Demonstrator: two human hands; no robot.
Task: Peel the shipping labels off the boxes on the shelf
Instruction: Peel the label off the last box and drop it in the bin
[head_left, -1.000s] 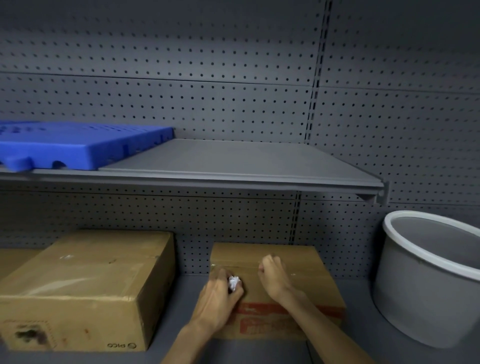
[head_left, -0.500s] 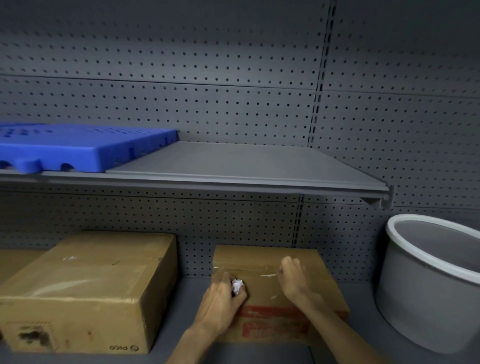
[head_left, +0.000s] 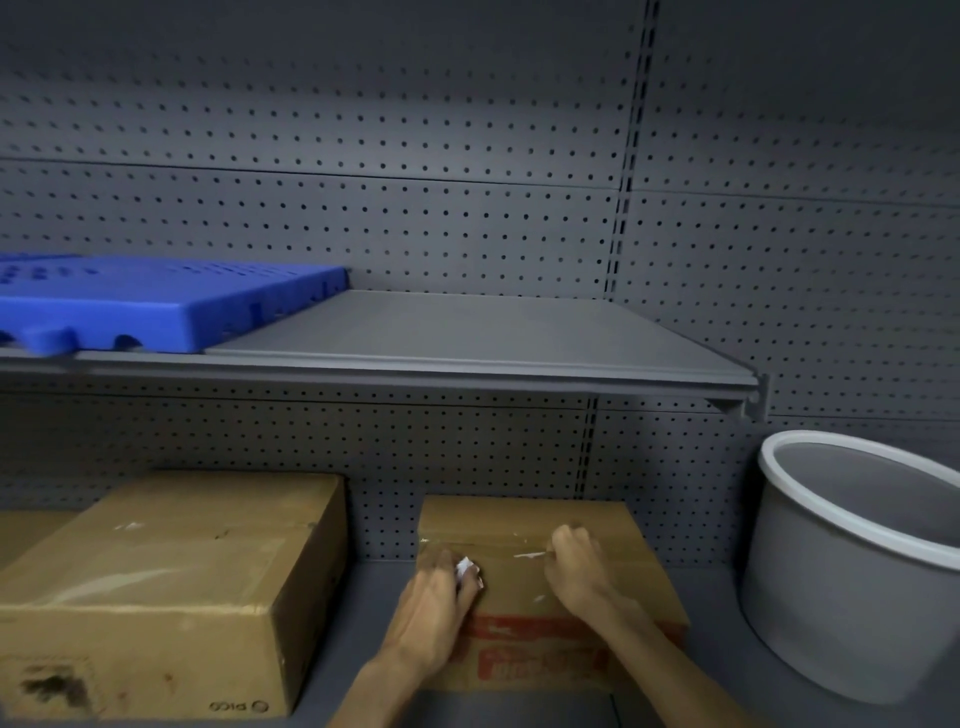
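Note:
A small cardboard box with red print (head_left: 524, 639) stands on the lower shelf, in the middle. My left hand (head_left: 434, 608) rests on its left top edge and grips a crumpled white ball of label paper (head_left: 466, 567). On the box's top, my right hand (head_left: 576, 569) has its fingers curled, pinching at a thin white strip of label remnant (head_left: 530, 555). A larger cardboard box (head_left: 171, 587) stands to the left, with torn label marks on its top and a dark smudge on its front.
A grey bin with a white rim (head_left: 862, 566) stands at the right on the lower shelf. A blue plastic pallet (head_left: 156, 301) lies on the upper shelf (head_left: 467, 343) at the left. Grey pegboard backs the shelving. Another box edge (head_left: 21, 530) shows at far left.
My right hand has moved right and back across the small box's top, baring a white strip of label residue. My left hand stays at the left edge with the paper ball.

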